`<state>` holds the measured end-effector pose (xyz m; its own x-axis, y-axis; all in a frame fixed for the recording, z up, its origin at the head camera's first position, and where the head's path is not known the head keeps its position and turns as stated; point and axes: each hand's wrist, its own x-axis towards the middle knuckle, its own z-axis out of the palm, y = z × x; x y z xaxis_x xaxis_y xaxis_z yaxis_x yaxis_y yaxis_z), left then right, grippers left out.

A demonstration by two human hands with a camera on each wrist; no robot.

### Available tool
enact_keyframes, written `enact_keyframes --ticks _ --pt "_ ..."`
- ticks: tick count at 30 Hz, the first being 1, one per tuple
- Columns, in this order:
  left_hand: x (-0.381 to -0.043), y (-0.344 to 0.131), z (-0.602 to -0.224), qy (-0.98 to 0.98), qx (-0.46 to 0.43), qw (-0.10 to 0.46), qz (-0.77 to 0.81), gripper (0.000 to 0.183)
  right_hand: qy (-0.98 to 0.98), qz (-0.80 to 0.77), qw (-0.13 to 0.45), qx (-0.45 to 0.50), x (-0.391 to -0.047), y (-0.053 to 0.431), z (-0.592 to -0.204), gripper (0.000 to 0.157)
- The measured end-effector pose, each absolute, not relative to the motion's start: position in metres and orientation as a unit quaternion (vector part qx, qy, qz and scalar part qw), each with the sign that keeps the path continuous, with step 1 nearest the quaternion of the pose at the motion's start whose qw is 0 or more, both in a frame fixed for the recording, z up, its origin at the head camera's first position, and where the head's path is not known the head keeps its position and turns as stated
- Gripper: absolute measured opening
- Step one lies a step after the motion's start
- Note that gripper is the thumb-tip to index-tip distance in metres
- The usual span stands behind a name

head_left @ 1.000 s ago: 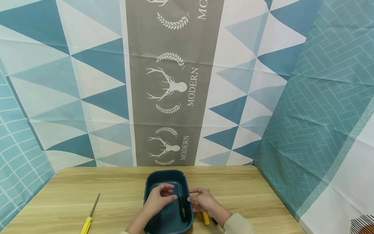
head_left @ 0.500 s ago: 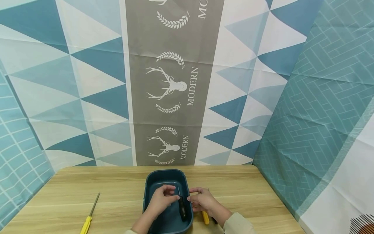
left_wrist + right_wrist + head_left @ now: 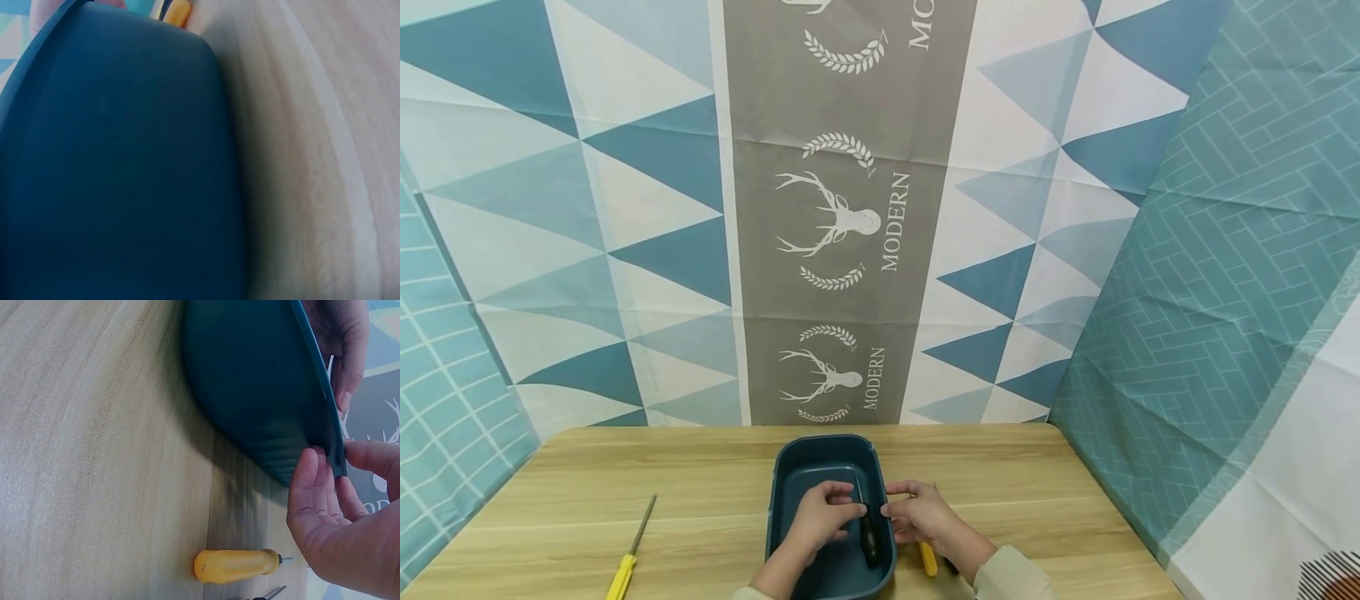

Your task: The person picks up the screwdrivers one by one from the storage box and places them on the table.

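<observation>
A dark blue plastic basin [image 3: 827, 575] stands on the table, and a black-handled screwdriver [image 3: 869, 540] lies inside along its right wall. My left hand [image 3: 822, 518] is over the basin's inside, fingers loosely bent, the thumb tip right at the top of the screwdriver's handle. A gap shows between that thumb and the fingers. My right hand [image 3: 925, 512] pinches the basin's right rim, thumb on the inner side and fingers against the outer wall, as the right wrist view shows. Only the basin's outer wall [image 3: 125, 150] fills the left wrist view; the left hand is hidden there.
A yellow screwdriver [image 3: 625, 567] lies on the wooden table [image 3: 715, 500] at the left. Right of the basin lie a yellow-handled screwdriver [image 3: 237, 565] and a dark tool with a metal tip [image 3: 274, 592]. Patterned cloth [image 3: 820, 275] hangs behind the table.
My left hand has moved rightward and slightly toward me inside the basin, bringing its thumb to the black-handled screwdriver. The right hand stays on the rim.
</observation>
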<state>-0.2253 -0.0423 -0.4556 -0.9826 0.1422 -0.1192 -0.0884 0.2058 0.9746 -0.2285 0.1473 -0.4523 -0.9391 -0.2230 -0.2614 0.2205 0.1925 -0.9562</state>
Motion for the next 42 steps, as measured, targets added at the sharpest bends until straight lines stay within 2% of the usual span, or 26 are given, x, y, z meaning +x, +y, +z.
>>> enact_keyframes --ticks 23,42 --pt "-0.227 -0.024 -0.458 0.785 -0.049 0.149 0.6 0.055 0.746 -0.64 0.183 -0.001 -0.229 0.147 -0.45 0.046" --pt "-0.225 -0.015 -0.458 0.791 -0.058 0.146 0.591 0.049 0.743 -0.643 0.184 -0.001 -0.227 0.148 -0.448 0.046"
